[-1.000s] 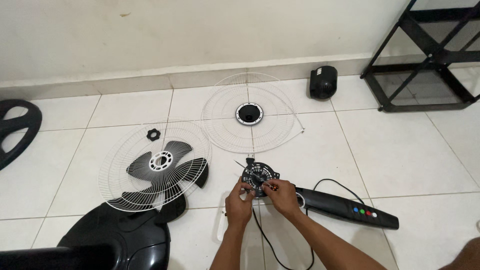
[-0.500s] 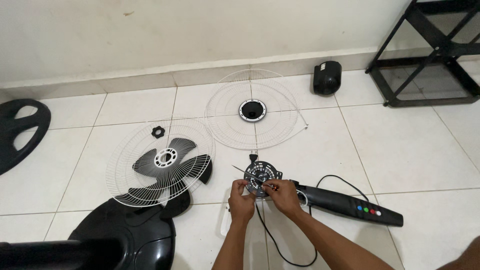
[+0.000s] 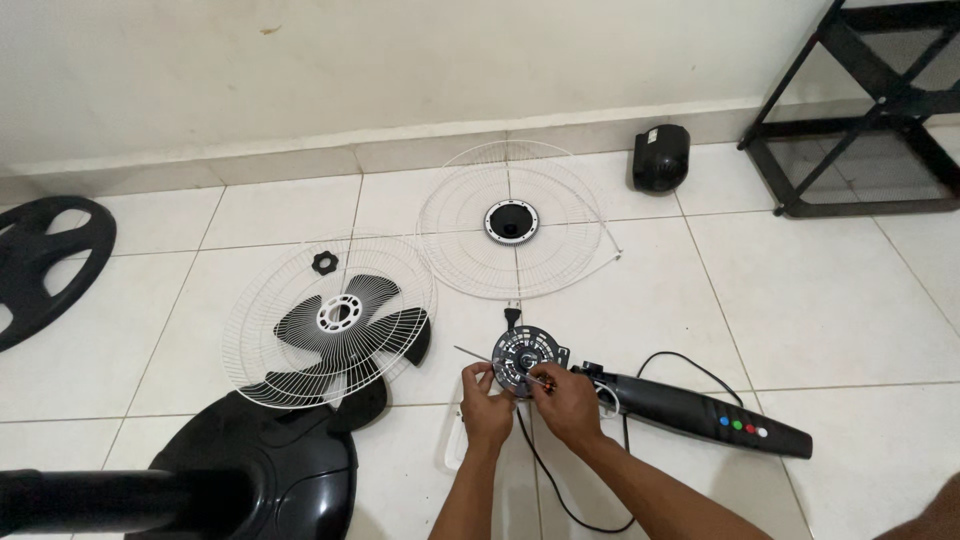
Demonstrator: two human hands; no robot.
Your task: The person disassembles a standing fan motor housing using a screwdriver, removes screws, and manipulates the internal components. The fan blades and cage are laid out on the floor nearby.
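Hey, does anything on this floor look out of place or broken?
Nothing looks broken, but a fan lies in pieces on the tiles: two white grilles, black blades and base. Both hands hold the round motor part.

We see glossy, smooth white floor tiles [image 3: 830, 300] and a matt, slightly stained wall [image 3: 400, 70]. The two fan grilles [image 3: 300, 330] [image 3: 560, 230] look like thin white-coated wire. The fan blade [image 3: 370, 300], round base [image 3: 270, 470] and control neck [image 3: 700, 410] appear black plastic with a soft sheen; the motor plate [image 3: 520, 355] looks metallic.
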